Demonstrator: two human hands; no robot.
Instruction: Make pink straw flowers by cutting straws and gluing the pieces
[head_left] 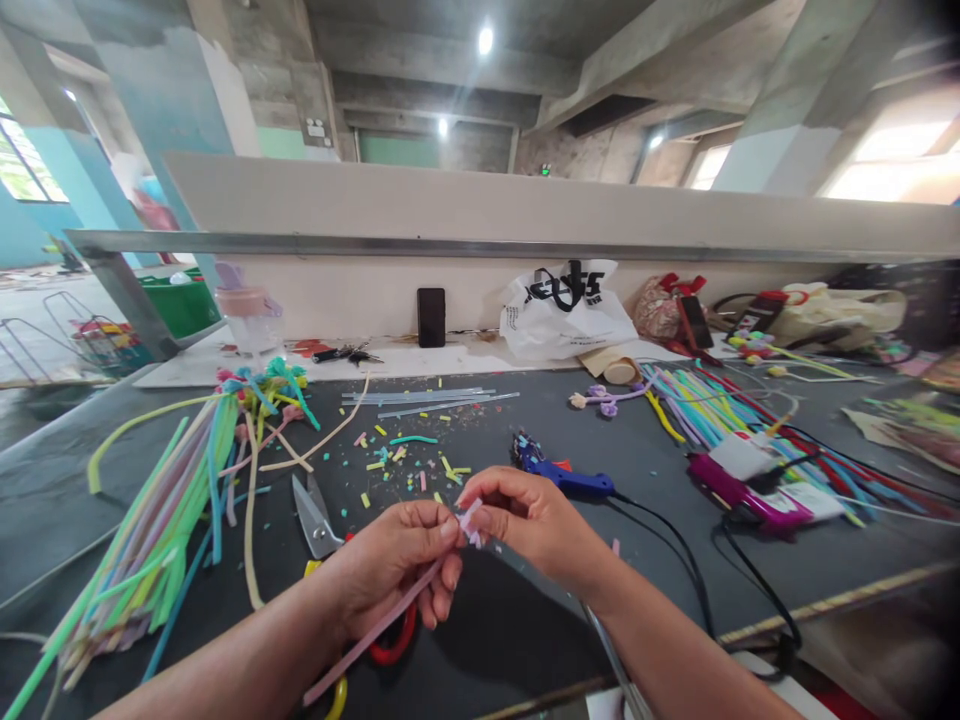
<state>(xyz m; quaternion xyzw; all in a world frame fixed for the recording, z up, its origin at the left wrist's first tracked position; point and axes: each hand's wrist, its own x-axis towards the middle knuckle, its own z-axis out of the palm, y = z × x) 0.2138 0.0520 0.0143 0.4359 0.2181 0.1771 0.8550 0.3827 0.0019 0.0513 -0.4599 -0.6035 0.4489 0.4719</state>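
Note:
A long pink fuzzy stem (pixel 375 635) runs from my left hand (pixel 409 560) down toward the lower left. My left hand's fingers are closed around it near its top end. At that end is a small pale pink-lilac piece (pixel 471 522), pinched by the thumb and fingers of my right hand (pixel 517 515). Both hands meet over the dark table. Scissors (pixel 316 520) with red and yellow handles lie partly under my left hand and forearm. A blue glue gun (pixel 574 480) lies just beyond my right hand.
Bundled green and pastel stems (pixel 161 520) lie at left. Cut bits and clear sticks (pixel 442 400) are scattered mid-table (pixel 525 620). A phone (pixel 431 318), white bag (pixel 566 310) and cup (pixel 251 315) stand behind. At right are a magenta glue gun (pixel 750 495) and more stems (pixel 690 400).

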